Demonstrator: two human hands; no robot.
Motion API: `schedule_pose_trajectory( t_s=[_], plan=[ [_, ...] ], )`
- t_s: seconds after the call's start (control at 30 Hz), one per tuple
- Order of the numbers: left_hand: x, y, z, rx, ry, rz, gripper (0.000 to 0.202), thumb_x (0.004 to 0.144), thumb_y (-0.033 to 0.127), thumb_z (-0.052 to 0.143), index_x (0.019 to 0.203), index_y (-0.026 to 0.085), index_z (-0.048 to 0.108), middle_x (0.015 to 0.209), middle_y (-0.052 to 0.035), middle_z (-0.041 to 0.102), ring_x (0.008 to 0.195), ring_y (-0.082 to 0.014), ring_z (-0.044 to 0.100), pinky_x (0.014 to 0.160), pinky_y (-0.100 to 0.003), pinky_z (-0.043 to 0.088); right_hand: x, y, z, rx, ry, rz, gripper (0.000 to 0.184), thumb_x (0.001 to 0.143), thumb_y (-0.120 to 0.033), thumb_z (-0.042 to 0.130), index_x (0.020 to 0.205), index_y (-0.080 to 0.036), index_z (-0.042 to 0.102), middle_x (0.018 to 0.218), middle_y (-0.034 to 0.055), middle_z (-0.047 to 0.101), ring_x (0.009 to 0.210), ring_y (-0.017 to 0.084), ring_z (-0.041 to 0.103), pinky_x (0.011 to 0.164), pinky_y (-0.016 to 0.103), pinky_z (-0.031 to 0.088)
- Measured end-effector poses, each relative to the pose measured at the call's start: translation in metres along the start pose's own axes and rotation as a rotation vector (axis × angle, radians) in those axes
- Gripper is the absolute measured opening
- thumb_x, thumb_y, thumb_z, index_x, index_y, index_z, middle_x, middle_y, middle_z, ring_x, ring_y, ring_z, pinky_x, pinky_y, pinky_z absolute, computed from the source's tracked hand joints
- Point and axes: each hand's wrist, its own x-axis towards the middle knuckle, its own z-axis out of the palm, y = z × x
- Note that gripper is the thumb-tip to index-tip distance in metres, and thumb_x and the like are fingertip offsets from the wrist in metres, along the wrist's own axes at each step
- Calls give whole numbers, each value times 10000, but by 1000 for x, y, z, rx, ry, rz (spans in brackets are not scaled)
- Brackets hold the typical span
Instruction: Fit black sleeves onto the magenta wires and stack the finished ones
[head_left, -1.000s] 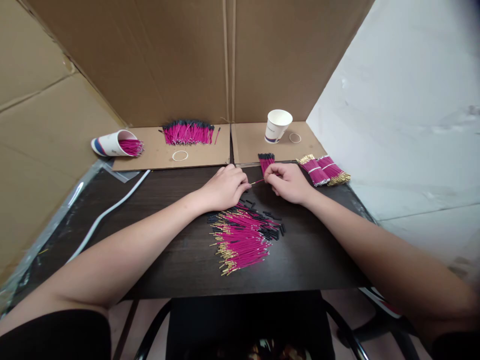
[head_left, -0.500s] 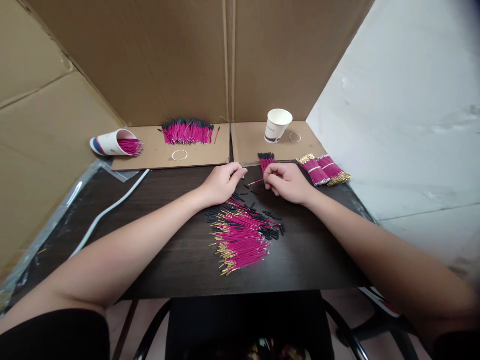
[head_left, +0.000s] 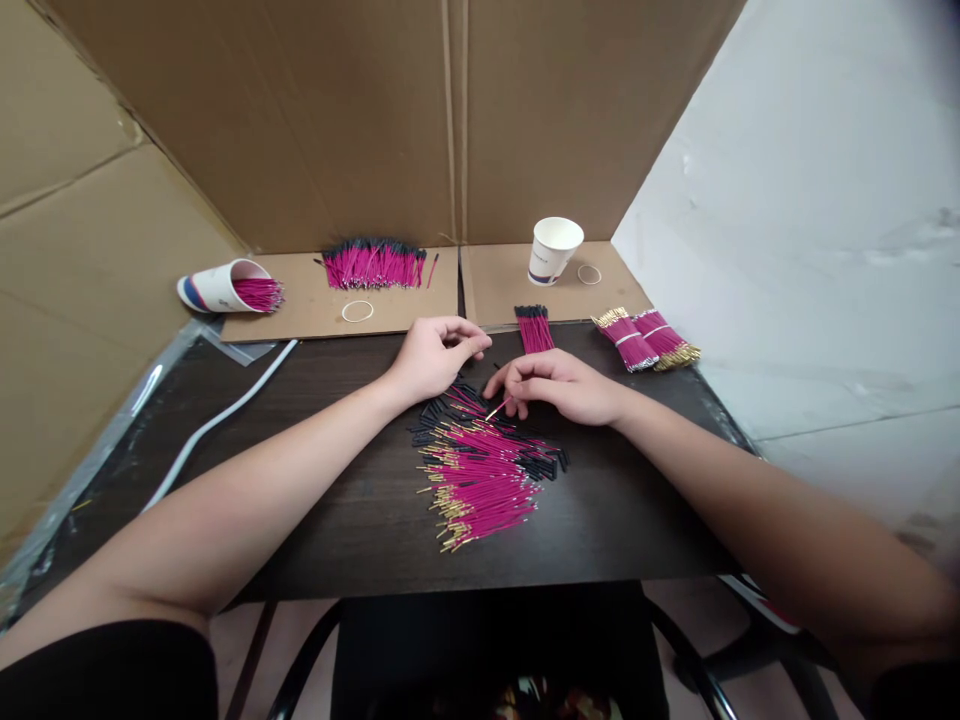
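My right hand [head_left: 559, 388] is closed, pinching a thin pink wire [head_left: 497, 408] whose gold tip points down and left over the pile. Just to its left, my left hand [head_left: 439, 355] has thumb and fingertips drawn together; anything between them is too small to make out. Below both hands lies a pile of pink wires [head_left: 487, 495] with gold ends at the left and silvery ends at the right. Small black sleeves [head_left: 541, 465] are scattered around the pile's upper part. Beyond my right hand lies a group of pink wires with black ends [head_left: 534, 328].
At the back, cardboard [head_left: 300, 320] carries a row of black-ended pink wires [head_left: 375, 265], rubber bands [head_left: 358, 311] and an upright paper cup [head_left: 553, 255]. A tipped paper cup [head_left: 217, 288] with wires lies left. Banded wire bundles [head_left: 630, 340] lie right. A white cable [head_left: 217, 420] crosses the table's left.
My right hand has moved left and toward me with the wire, from beside the black-ended group to above the pile. My left hand has shifted slightly, its fingers less curled.
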Motion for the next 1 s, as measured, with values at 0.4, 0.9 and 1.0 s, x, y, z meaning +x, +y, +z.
schedule_pose_trajectory(
  t_s=[0.4,0.9,1.0],
  plan=[
    [-1,-2,0,14,-29,41,151,1017,151,798,1135,135,892,927,-90,855,899,-250,828,938,-400,659,1,7,-4,-335,368,-186,252,977,-311,649,747,-211,675,1082,103,797,751,204,688,730,370,584],
    [0,-2,-1,-62,-61,19,75,1002,133,805,1058,134,855,993,-107,865,958,-260,847,1001,-421,667,-3,1,9,-132,224,-165,165,1012,-322,703,906,-198,728,842,46,775,641,175,651,620,323,522],
    [1,-3,-1,-87,-61,15,85,979,126,825,1059,140,849,1016,-105,864,962,-252,839,1002,-419,664,-2,5,4,-344,571,-251,132,959,-298,698,866,-206,716,765,28,730,605,173,604,586,333,458]
  ],
)
